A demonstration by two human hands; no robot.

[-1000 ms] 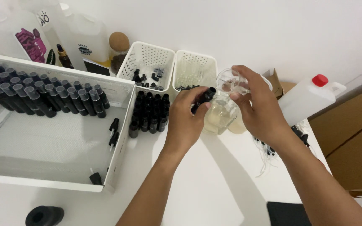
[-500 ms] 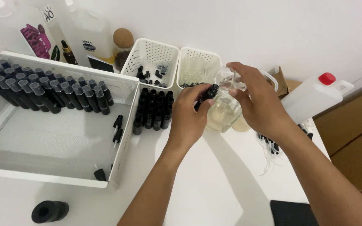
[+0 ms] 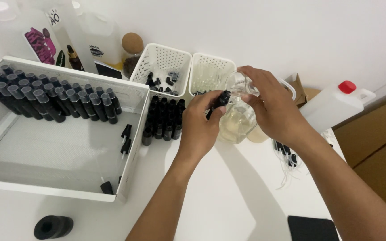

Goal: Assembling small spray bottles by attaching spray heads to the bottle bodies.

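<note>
Foreground, left: a black ring-shaped roll (image 3: 53, 226) lay on the white table (image 3: 228, 196).
Foreground, right: a flat black object (image 3: 312, 228) lay at the table's near edge.
Left hand (image 3: 199, 127): fingers were curled, thumb and forefinger pinching a small black bottle (image 3: 220, 101) held tilted.
Right hand (image 3: 271, 107): fingers were wrapped around a clear glass jug (image 3: 237, 114) of pale yellow liquid, tipped with its mouth touching the small black bottle's top.
Location of bottle and jug: both were held above the table, just in front of the baskets.
White tray (image 3: 59, 147): it sat left of the hands, with rows of capped dark bottles (image 3: 50, 96) along its far side and loose black pump tops (image 3: 125, 139) near its right wall.
Between tray and hands: a cluster of uncapped black bottles (image 3: 162, 120) stood on the table.
Beyond: two white slotted baskets (image 3: 161, 67) held small parts.
Far right: a white canister with a red cap (image 3: 333, 105) lay tilted.
Far left: large translucent jugs (image 3: 90, 40) and a cork-stoppered jar (image 3: 132, 53) stood against the wall.
</note>
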